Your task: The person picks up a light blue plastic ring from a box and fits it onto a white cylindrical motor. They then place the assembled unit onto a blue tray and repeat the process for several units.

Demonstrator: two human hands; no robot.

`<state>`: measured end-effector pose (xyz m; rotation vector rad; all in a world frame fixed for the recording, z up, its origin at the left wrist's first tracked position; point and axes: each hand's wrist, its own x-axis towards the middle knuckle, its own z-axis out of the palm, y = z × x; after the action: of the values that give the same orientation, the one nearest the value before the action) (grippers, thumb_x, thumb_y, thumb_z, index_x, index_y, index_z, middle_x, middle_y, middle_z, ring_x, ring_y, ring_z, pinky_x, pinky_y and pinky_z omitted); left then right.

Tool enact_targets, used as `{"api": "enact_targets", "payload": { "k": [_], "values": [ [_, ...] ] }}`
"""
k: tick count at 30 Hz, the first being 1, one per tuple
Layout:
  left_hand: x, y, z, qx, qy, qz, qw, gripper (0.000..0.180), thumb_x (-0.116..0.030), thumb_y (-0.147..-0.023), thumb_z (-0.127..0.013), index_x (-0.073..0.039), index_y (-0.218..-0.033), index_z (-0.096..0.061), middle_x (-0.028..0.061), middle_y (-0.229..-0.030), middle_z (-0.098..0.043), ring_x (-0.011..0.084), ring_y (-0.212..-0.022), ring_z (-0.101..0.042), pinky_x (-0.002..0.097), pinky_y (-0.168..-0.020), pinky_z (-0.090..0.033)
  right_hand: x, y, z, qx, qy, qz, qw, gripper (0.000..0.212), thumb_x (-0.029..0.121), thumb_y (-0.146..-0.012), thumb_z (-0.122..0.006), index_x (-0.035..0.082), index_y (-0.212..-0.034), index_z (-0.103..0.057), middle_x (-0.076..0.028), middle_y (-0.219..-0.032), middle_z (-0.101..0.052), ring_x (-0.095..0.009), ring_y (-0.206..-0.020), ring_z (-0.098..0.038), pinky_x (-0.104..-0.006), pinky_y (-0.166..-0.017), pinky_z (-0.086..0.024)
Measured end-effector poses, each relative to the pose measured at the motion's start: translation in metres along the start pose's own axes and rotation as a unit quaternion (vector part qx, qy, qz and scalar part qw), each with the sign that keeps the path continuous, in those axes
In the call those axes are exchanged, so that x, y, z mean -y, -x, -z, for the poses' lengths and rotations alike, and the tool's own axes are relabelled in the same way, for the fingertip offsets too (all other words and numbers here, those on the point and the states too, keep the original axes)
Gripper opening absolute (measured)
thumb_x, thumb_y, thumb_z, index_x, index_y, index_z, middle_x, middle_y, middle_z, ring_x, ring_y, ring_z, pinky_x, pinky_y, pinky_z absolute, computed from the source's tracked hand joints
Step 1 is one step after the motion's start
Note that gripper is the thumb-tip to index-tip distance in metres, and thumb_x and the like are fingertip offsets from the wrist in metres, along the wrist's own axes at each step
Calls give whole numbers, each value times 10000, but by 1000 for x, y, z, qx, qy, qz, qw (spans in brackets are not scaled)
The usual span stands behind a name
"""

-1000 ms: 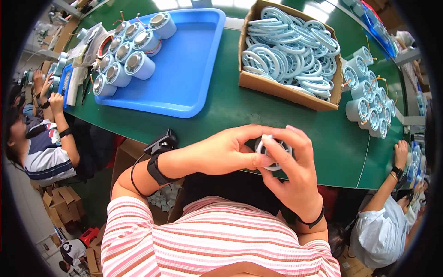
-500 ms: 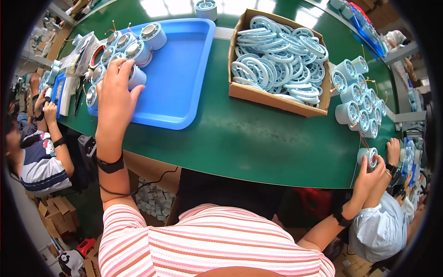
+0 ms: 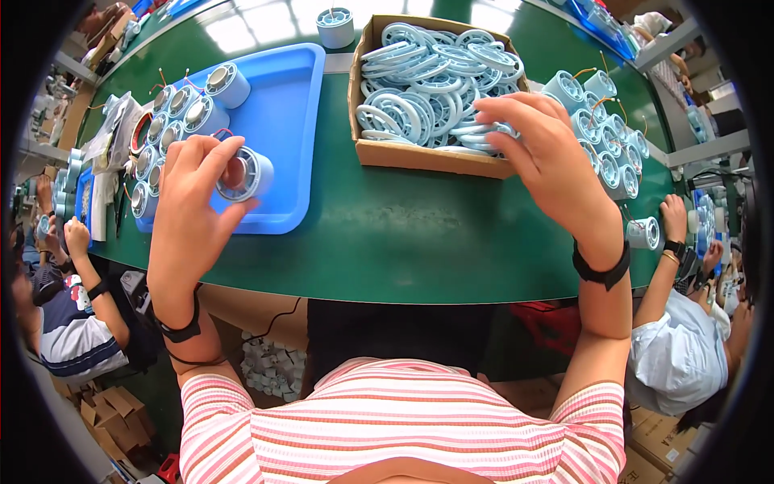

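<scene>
My left hand [image 3: 189, 202] grips a light blue cylindrical motor housing [image 3: 256, 176] by its side, tilted over the near part of a blue tray [image 3: 294, 145]. Its round open face, with a dark reddish middle, points toward my fingers. At the near right corner of a cardboard box [image 3: 427, 161], my right hand [image 3: 548, 153] reaches over light blue slotted rings [image 3: 439, 101]. The thumb and forefinger are apart, close to a ring at the edge of the pile; whether they touch it I cannot tell. Several similar housings [image 3: 205, 115] with wires stand in the tray's left part.
More wired housings [image 3: 605, 133] are grouped on the green table [image 3: 403, 242] at the right. A single housing [image 3: 642, 232] lies near a co-worker's hand [image 3: 674, 216]. Another housing [image 3: 334, 28] stands at the back. Co-workers sit on both sides.
My right hand has left the single housing at the right and come over the ring box. My left hand has lifted a housing from the tray's group toward me. The view has shifted.
</scene>
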<state>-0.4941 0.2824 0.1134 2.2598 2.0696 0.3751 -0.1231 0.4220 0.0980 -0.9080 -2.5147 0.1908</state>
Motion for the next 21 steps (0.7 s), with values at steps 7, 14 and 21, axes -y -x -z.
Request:
{"api": "enact_targets", "payload": {
  "k": [7,14,21],
  "values": [
    [-73,7,-11,-118,143,-154,970,692,-66,-633,-905,-14,-1246,-589,138,-1221,-612,379,-1086,-603,462,-967,-497,-14,-10,1,82,-69,27,994,265,22,-925,-672,42,-1185,-622,-85,-1035,-674,-271,-1075,-603,-355,-999,-466],
    [-110,12,-69,8,166,-162,973,680,-198,-677,-941,-30,-1217,-561,149,-1291,-595,371,-1097,-638,424,-967,-520,9,7,15,-50,-169,-85,981,250,-40,-851,-721,39,-1080,-657,-78,-1057,-678,-207,-1074,-633,-362,-995,-485],
    [-108,14,-76,87,350,-11,933,817,-150,-728,-927,-36,-1416,-503,165,-1348,-579,333,-1170,-631,362,-920,-543,56,88,-7,63,-177,-17,982,268,-21,-786,-793,66,-1002,-659,-100,-1068,-667,-348,-1166,-619,-468,-1046,-474]
  ]
}}
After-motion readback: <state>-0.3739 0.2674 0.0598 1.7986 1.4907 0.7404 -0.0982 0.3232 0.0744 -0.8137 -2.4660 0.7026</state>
